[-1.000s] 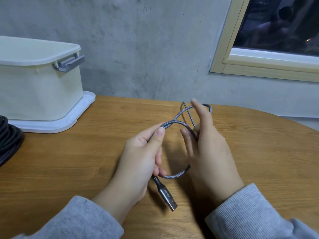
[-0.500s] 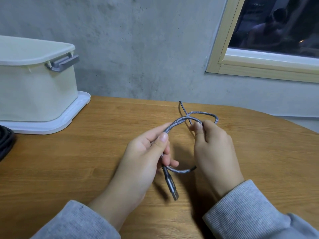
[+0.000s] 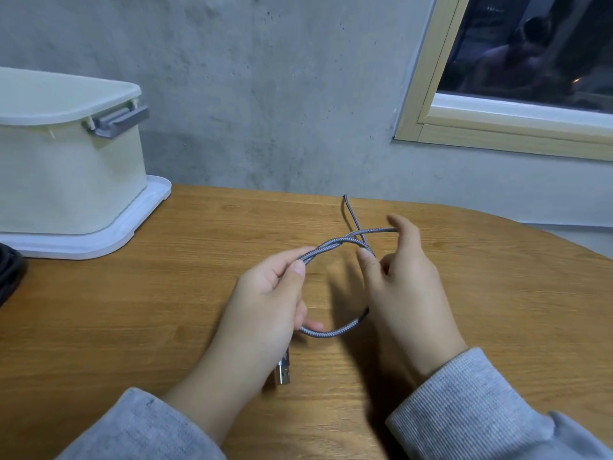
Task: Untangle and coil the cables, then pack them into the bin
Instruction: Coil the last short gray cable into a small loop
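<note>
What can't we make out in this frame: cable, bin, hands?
- Braided cable: right-side run hidden behind right hand, head view.
- USB plug: upper part covered by left hand.
- Bin: cut off by left edge; lid hides contents.
- Black cable: mostly outside left edge.
- Right hand's hold on the cable: fingers face away, unclear.
</note>
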Motion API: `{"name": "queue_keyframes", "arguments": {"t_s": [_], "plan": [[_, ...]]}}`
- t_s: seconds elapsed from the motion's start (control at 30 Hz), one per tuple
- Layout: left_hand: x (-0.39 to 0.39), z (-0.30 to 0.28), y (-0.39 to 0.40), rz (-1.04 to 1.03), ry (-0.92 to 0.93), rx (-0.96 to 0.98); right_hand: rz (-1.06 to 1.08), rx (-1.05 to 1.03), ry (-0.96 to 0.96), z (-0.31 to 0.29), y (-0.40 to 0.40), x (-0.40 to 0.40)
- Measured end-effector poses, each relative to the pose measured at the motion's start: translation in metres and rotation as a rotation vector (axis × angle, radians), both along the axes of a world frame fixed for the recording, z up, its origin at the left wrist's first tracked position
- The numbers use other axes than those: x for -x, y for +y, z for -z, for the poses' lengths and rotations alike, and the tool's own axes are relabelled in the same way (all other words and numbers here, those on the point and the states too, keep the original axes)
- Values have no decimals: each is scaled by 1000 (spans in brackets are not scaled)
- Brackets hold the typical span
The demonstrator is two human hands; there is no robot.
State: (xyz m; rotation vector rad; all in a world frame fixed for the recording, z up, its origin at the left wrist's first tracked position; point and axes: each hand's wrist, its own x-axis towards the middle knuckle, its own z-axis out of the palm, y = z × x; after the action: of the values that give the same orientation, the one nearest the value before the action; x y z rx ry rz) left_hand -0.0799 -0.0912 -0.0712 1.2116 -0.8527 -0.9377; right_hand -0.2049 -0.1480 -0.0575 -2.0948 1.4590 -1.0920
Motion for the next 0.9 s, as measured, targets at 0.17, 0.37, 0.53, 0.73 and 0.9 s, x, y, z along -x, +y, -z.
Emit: {"name": "queue_keyframes", "arguments": {"t_s": [0.17,0.37,0.53,0.73,0.9], "plan": [[-19,2,-4,-264,4,19,48,27,-73,-6,-6,11],[-33,5,-5,-490,12,87,-44,27,234,-16,0,16],[-32,10,-7,-511,-7,106,-115,18,279,-17,9,6],[-27,5,-6,-395,109,132,-144,71,340,-29,14,2],[-9,-2,-2,-55,327,98,-138,105,35,-29,23,-5]]}}
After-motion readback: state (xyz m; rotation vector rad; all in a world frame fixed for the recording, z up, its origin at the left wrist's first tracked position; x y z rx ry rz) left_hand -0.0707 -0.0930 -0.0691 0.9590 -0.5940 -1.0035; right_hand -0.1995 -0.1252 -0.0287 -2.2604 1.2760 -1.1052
